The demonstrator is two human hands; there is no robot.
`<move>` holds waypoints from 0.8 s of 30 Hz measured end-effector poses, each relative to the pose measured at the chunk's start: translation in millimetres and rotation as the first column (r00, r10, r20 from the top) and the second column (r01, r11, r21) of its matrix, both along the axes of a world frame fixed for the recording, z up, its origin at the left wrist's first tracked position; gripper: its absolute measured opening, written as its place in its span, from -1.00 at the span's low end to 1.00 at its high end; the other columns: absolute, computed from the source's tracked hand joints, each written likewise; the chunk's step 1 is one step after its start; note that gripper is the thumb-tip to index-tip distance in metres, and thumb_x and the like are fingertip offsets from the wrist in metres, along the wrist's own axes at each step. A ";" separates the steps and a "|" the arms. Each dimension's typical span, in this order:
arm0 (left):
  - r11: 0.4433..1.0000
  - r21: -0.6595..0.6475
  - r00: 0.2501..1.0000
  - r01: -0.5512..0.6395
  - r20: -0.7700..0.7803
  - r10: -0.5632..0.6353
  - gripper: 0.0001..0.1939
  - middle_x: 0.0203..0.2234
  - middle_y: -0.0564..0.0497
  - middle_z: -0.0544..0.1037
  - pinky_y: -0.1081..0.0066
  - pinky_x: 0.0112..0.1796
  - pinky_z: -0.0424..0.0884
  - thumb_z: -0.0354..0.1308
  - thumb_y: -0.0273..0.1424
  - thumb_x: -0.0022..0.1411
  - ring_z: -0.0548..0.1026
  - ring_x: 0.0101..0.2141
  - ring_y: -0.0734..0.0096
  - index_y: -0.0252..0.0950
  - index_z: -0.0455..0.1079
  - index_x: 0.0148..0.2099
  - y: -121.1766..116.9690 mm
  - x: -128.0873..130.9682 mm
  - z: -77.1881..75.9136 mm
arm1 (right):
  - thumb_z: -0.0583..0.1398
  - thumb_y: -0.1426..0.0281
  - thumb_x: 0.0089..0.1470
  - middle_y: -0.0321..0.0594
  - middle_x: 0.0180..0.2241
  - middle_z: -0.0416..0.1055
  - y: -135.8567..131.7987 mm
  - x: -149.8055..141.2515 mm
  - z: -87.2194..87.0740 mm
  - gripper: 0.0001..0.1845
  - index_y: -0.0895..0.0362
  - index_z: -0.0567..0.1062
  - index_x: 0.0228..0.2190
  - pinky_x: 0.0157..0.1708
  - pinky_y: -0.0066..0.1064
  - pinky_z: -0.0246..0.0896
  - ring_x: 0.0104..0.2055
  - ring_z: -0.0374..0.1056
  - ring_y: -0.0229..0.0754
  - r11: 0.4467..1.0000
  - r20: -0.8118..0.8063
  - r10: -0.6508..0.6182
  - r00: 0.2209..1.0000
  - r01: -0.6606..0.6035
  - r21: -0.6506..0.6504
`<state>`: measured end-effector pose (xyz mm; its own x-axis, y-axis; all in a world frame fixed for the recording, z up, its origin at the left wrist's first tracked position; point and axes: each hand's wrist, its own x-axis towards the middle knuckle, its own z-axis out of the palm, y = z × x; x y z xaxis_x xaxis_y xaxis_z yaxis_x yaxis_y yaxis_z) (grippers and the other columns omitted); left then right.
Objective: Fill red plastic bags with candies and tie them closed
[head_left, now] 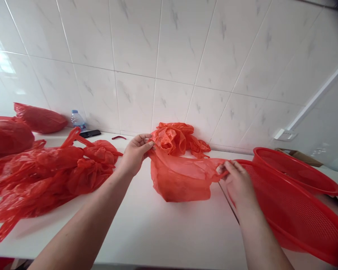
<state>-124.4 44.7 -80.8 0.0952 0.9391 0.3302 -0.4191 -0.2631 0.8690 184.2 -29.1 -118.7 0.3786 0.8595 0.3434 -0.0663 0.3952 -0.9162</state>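
Observation:
A thin red plastic bag (183, 180) is stretched between my two hands above the white table. My left hand (138, 152) pinches its upper left corner between thumb and fingers. On the other side, my right hand (236, 176) grips the bag's upper right end, fingers closed round the bunched plastic. The bag hangs down in the middle, its lower edge near the tabletop. Just behind it, a crumpled heap of red plastic bags (173, 138) lies against the tiled wall. To the left of my left forearm spreads a large pile of red plastic bags (53, 172).
Two red plastic baskets (293, 202) with perforated walls stand at the right. Filled red bags (41, 118), a water bottle (77, 119) and a black phone (90, 133) sit at the back left. A small red strip (118, 137) lies near the wall, which bears a socket (285, 134).

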 end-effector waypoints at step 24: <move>0.753 0.327 0.756 -0.572 -0.148 0.638 -0.45 -0.01 -0.06 0.34 0.29 -0.02 0.22 0.27 -0.36 0.03 0.27 0.04 0.16 -0.12 0.23 0.07 15.2 14.4 -36.2 | 0.16 0.05 0.02 -0.51 -0.67 0.01 97.3 -77.5 -25.9 -0.68 0.04 0.33 -0.44 -0.65 -0.54 0.00 -0.68 -0.13 -0.41 0.937 -0.341 0.339 0.877 -0.347 0.038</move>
